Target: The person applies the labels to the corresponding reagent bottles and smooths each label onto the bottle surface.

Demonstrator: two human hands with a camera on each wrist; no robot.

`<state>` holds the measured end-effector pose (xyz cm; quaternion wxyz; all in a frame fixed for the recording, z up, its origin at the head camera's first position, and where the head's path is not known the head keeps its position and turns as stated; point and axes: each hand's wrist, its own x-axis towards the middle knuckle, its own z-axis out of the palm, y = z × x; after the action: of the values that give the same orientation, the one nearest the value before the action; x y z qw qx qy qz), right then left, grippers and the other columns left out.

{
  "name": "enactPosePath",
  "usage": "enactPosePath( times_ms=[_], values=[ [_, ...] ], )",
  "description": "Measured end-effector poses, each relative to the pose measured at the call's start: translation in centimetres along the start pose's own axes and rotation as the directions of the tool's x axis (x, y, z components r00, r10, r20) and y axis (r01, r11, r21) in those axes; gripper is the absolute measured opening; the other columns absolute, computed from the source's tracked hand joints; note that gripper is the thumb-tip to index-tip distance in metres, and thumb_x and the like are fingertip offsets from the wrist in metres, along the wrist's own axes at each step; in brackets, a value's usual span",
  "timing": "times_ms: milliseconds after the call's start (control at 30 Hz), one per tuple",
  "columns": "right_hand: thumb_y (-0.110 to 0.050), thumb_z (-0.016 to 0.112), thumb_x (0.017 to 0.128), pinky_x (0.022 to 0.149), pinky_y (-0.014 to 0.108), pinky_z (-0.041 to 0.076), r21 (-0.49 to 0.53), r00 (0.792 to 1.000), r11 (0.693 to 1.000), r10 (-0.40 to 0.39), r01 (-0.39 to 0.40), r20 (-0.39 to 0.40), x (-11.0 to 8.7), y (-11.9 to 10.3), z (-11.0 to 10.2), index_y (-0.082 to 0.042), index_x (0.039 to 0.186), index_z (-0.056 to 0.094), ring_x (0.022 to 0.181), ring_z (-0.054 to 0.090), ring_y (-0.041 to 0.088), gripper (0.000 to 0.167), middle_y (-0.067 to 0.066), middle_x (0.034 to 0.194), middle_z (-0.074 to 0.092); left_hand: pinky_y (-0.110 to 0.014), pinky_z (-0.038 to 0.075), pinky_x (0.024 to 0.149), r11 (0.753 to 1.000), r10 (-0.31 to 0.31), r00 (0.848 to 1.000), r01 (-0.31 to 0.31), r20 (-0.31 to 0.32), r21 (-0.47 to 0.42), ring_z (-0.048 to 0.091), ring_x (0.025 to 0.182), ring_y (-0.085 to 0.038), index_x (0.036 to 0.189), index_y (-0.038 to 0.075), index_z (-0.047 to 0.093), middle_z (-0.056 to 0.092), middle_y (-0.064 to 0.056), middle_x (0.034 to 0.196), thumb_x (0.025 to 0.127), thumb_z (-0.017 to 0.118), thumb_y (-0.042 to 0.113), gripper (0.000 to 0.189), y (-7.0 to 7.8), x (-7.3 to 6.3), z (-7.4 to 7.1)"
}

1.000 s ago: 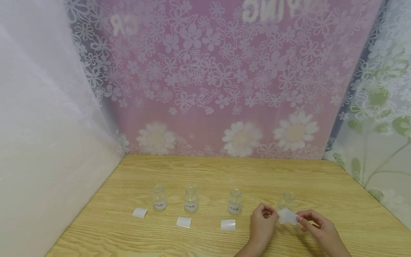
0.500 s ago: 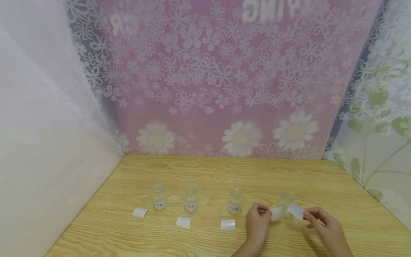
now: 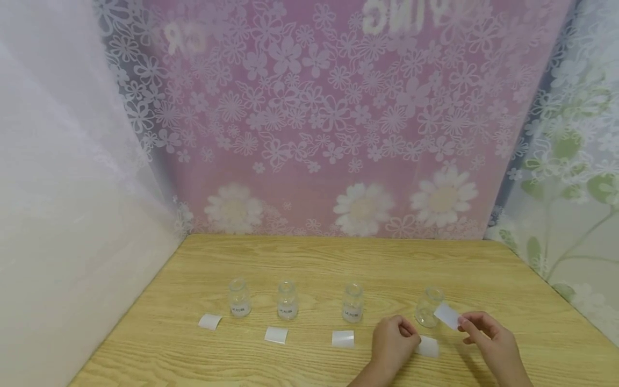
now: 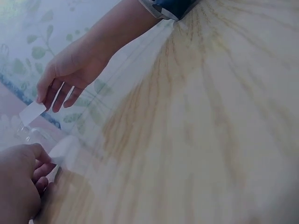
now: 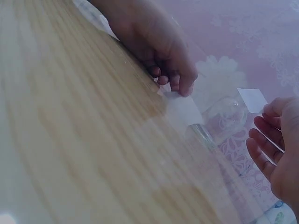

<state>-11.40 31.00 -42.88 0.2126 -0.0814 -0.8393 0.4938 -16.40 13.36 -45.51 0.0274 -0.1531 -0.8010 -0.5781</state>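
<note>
My right hand (image 3: 492, 341) pinches a small white label (image 3: 447, 315) by its corner, in front of the rightmost glass bottle (image 3: 425, 310), which bears no visible label. Between my left hand's thumb and finger is a thin, translucent white backing paper (image 3: 429, 346), low over the table. In the left wrist view the left hand (image 4: 21, 182) is near the camera, and the right hand (image 4: 77, 67) is beyond with the label (image 4: 32, 113). The right wrist view has the backing paper (image 5: 183, 108) hanging from the left fingers, beside the clear bottle (image 5: 225, 116).
Leftward stand three more glass bottles, the left (image 3: 239, 298), middle (image 3: 287, 301) and right (image 3: 353, 303), each with printed writing low on its front. Before them lie three white label pieces (image 3: 210, 321) (image 3: 276, 335) (image 3: 343, 338) on the wooden table (image 3: 309, 258). Patterned curtains (image 3: 333, 118) surround it.
The white piece held between both hands has come apart into a label and its backing paper. My left hand has lowered the backing toward the table; the right keeps the label near the bottle.
</note>
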Motion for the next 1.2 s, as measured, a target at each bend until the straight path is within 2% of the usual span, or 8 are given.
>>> enactPosePath(
  times_ms=[167,367,567,733,867,1033,1100,1200],
  values=[
    [-0.024,0.056,0.093,0.058,0.026,0.051,-0.003,1.000,1.000,-0.004,0.004,-0.006,0.03,0.02,0.05,0.004,0.096,0.059,0.074,0.057,0.005,0.028,-0.007,0.081,0.062,-0.014,0.036,0.057,0.988,0.093,0.995,-0.088,-0.033,0.130,0.038,0.062,0.003,0.062,0.018,0.059,0.045,0.016,0.060,0.067,0.076,0.004,0.022,-0.58,-0.05,0.20],
    [-0.024,0.056,0.093,0.058,0.026,0.051,0.000,1.000,1.000,-0.003,0.003,-0.006,0.05,-0.12,0.09,0.004,0.096,0.059,0.074,0.057,0.006,0.028,-0.007,0.081,0.062,-0.013,0.035,0.058,0.966,0.123,0.990,-0.103,-0.069,0.237,0.035,0.065,0.002,0.057,0.021,0.058,0.042,0.018,0.061,0.062,0.077,0.002,0.027,-0.79,0.04,0.42],
    [-0.023,0.056,0.093,0.058,0.025,0.051,0.008,1.000,1.000,-0.006,0.006,0.000,-0.02,-0.27,0.04,0.004,0.095,0.059,0.074,0.057,0.005,0.027,-0.008,0.080,0.062,-0.011,0.034,0.057,0.942,0.155,0.986,-0.131,-0.056,0.309,0.034,0.066,0.002,0.061,0.019,0.057,0.039,0.017,0.065,0.063,0.079,0.004,0.027,-0.79,-0.14,0.41],
    [-0.018,0.056,0.093,0.057,0.025,0.051,0.008,1.000,1.000,-0.019,0.019,0.007,-0.02,-0.25,0.06,0.005,0.095,0.059,0.073,0.056,0.004,0.024,-0.008,0.081,0.062,-0.011,0.035,0.059,0.923,0.207,0.977,-0.180,-0.046,0.341,0.036,0.068,0.001,0.066,0.019,0.062,0.041,0.016,0.069,0.065,0.079,0.007,0.021,-0.63,-0.24,0.19],
    [-0.017,0.056,0.093,0.057,0.025,0.051,0.003,1.000,1.000,-0.016,0.016,0.010,0.01,-0.20,0.03,0.005,0.095,0.059,0.073,0.056,0.004,0.023,-0.007,0.080,0.062,-0.011,0.035,0.059,0.917,0.213,0.976,-0.187,-0.039,0.352,0.037,0.069,0.001,0.062,0.020,0.066,0.042,0.016,0.070,0.066,0.079,0.009,0.017,-0.62,-0.24,0.16],
    [-0.018,0.056,0.093,0.057,0.025,0.051,0.001,1.000,1.000,-0.024,0.024,0.006,-0.02,-0.20,0.07,0.005,0.095,0.059,0.073,0.056,0.004,0.023,-0.007,0.080,0.062,-0.010,0.035,0.059,0.900,0.234,0.972,-0.205,-0.030,0.384,0.037,0.069,0.001,0.061,0.020,0.063,0.043,0.015,0.071,0.068,0.079,0.011,0.019,-0.65,-0.27,0.18],
    [-0.019,0.056,0.093,0.057,0.026,0.051,0.001,1.000,1.000,-0.025,0.025,0.005,-0.08,-0.21,0.08,0.005,0.095,0.059,0.073,0.056,0.005,0.024,-0.006,0.080,0.062,-0.011,0.035,0.058,0.902,0.242,0.970,-0.214,-0.028,0.375,0.037,0.069,0.000,0.060,0.019,0.062,0.043,0.015,0.071,0.068,0.078,0.011,0.019,-0.71,-0.27,0.15],
    [-0.020,0.056,0.093,0.057,0.026,0.051,0.002,1.000,1.000,-0.024,0.024,0.003,-0.14,-0.19,0.06,0.004,0.094,0.059,0.073,0.056,0.006,0.024,-0.005,0.080,0.062,-0.012,0.037,0.059,0.924,0.218,0.976,-0.199,-0.023,0.326,0.038,0.069,0.000,0.062,0.017,0.063,0.043,0.015,0.071,0.069,0.076,0.010,0.016,-0.87,-0.15,0.12]
  ],
)
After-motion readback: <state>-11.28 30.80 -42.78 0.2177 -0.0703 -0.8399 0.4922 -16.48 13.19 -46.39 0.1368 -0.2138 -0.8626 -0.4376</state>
